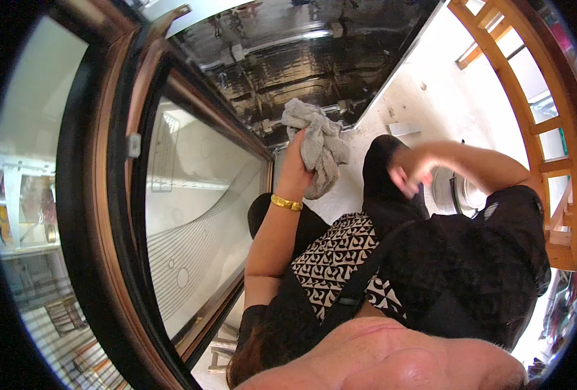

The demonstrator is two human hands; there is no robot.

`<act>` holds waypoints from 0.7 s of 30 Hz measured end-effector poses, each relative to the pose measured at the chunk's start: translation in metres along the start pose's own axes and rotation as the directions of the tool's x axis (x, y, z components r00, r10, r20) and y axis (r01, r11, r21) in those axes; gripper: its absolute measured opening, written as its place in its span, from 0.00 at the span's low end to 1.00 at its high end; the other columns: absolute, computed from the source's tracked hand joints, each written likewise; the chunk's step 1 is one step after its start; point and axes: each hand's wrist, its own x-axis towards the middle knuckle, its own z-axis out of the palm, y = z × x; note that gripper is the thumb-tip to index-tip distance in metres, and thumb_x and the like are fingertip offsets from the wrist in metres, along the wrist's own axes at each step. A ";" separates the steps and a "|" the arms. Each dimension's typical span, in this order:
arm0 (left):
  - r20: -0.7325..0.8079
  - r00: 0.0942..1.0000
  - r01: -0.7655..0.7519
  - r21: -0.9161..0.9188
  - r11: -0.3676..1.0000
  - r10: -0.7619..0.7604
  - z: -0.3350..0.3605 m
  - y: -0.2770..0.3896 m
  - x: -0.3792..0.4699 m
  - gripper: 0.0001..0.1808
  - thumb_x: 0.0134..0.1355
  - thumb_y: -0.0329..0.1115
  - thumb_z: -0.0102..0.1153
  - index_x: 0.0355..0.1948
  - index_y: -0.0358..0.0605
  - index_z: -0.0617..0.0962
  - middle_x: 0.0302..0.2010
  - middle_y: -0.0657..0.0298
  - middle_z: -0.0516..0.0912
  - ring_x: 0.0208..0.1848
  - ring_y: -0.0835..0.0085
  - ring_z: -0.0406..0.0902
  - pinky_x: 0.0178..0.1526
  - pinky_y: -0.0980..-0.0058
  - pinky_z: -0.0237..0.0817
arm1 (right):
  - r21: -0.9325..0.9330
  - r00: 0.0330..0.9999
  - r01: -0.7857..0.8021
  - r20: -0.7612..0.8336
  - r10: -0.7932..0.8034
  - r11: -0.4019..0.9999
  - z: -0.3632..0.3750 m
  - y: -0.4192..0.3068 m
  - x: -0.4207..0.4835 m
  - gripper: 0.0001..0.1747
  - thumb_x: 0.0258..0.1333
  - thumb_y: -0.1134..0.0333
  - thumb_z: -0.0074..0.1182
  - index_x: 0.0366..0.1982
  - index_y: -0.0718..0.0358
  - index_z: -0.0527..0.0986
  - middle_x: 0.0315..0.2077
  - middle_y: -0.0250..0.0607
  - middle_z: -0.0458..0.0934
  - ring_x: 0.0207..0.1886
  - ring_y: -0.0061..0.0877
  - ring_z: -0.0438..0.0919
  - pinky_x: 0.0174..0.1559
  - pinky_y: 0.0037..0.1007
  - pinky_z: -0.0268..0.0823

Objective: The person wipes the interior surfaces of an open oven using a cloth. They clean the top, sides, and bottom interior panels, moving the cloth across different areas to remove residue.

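A crumpled grey cloth (320, 146) is bunched in my left hand (300, 163), which wears a gold bracelet at the wrist. The cloth is held up in front of a dark glossy panel (288, 63) that mirrors its surroundings. To the left of that hand stands a framed glass door (205, 219) with curved printed lines and circles on its pane. My right hand (413, 173) is blurred and hangs by my raised knee in black cloth. Its fingers bend downward, and how far they are closed is unclear.
A round metal vessel (452, 192) stands on the pale floor beyond my right forearm. A small pale block (404, 128) lies near the panel's corner. At the right rises a wooden slatted frame (557, 165). A wooden stool (221, 348) shows below the door.
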 end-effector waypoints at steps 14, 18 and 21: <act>0.586 0.786 -0.128 -0.159 0.979 0.198 0.115 0.050 0.106 0.27 0.67 0.25 0.58 0.67 0.49 0.74 0.66 0.60 0.78 0.69 0.60 0.73 0.72 0.55 0.64 | -0.464 -0.740 0.448 -0.672 0.026 0.764 -0.109 -0.036 -0.066 0.39 0.70 0.54 0.59 0.71 0.63 0.56 0.60 0.48 0.69 0.61 0.32 0.70 0.62 0.36 0.66; 0.826 0.279 -0.958 0.278 0.077 0.490 0.187 0.028 0.138 0.28 0.63 0.31 0.62 0.65 0.46 0.75 0.64 0.59 0.78 0.68 0.55 0.72 0.72 0.53 0.59 | -0.529 -0.753 0.509 -0.656 0.052 0.679 -0.122 -0.045 -0.050 0.29 0.72 0.60 0.58 0.65 0.64 0.61 0.55 0.39 0.74 0.57 0.24 0.71 0.61 0.29 0.63; 0.853 0.236 -0.925 0.345 -0.162 0.466 0.170 0.016 0.182 0.27 0.65 0.41 0.61 0.63 0.43 0.77 0.67 0.49 0.76 0.70 0.46 0.66 0.75 0.51 0.52 | -0.568 -0.766 0.509 -0.642 0.039 0.647 -0.122 -0.051 -0.045 0.27 0.74 0.63 0.56 0.67 0.61 0.60 0.55 0.38 0.74 0.56 0.24 0.72 0.61 0.28 0.63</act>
